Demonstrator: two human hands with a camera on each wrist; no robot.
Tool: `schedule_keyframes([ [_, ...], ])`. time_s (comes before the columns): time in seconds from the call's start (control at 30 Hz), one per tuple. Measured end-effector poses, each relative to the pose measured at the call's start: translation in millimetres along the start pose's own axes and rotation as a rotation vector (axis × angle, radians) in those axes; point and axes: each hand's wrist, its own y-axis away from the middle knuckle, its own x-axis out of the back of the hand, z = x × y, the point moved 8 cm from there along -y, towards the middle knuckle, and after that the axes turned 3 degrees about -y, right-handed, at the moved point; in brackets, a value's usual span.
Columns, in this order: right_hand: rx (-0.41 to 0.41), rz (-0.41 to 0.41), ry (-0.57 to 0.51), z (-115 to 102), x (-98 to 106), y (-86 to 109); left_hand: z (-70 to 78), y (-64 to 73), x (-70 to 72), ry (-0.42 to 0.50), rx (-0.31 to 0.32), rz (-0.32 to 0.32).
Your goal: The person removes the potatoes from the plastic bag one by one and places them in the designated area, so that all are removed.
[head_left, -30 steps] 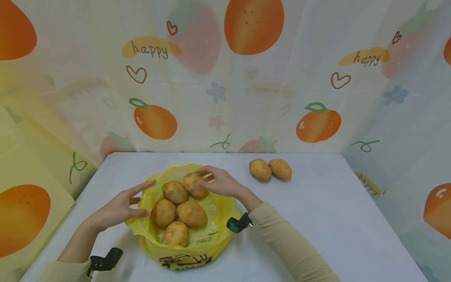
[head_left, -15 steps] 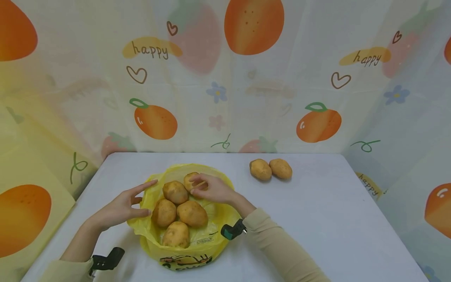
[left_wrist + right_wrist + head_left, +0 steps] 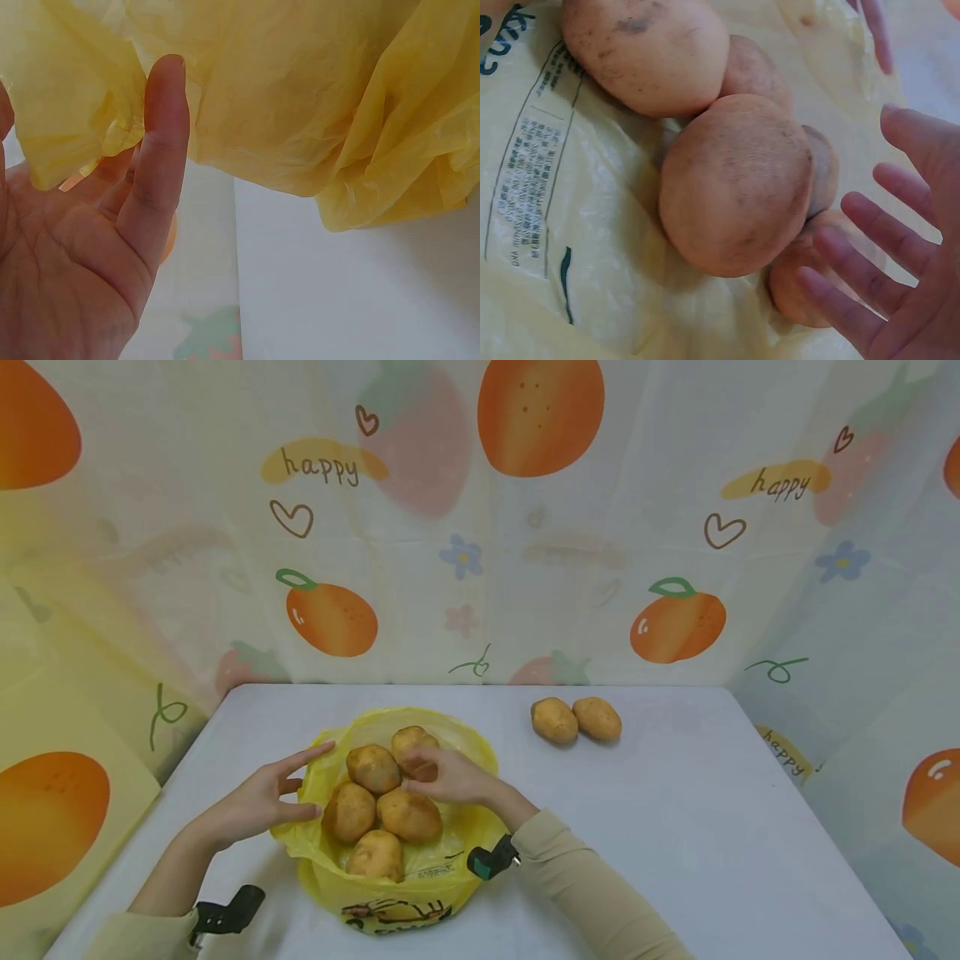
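Note:
A yellow plastic bag [image 3: 468, 852] stands on the table with its mouth wide and several potatoes [image 3: 408, 815] inside. My left hand [image 3: 255, 800] touches the bag's left rim, thumb and fingers spread. In the left wrist view, a fold of the bag lies across this hand [image 3: 82, 262], against a straight finger. Over the right part of the bag's mouth is my right hand [image 3: 453, 775], near the rearmost potato [image 3: 411, 742] and partly covering it. The right wrist view shows the right hand [image 3: 907, 247] with its fingers apart and nothing held, beside a large potato [image 3: 735, 184].
Two more potatoes, one on the left [image 3: 554, 721] and one on the right [image 3: 598, 720], lie side by side at the back of the white table [image 3: 675, 810]. Behind the table hangs a fruit-patterned curtain [image 3: 525, 610].
My right hand has let go of the rearmost potato and moved slightly left and toward me over the bag. The left hand has stayed almost still at the rim.

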Motion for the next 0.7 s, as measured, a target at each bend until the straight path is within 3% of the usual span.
schedule_keyframes([
  [0.47,-0.022,-0.079,0.061,11,-12,5.2,0.2,0.0,-0.1,0.015,-0.002,-0.005],
  [0.7,-0.036,-0.106,0.151,13,-17,5.4,-0.3,-0.2,-0.4,0.015,-0.006,-0.007],
])
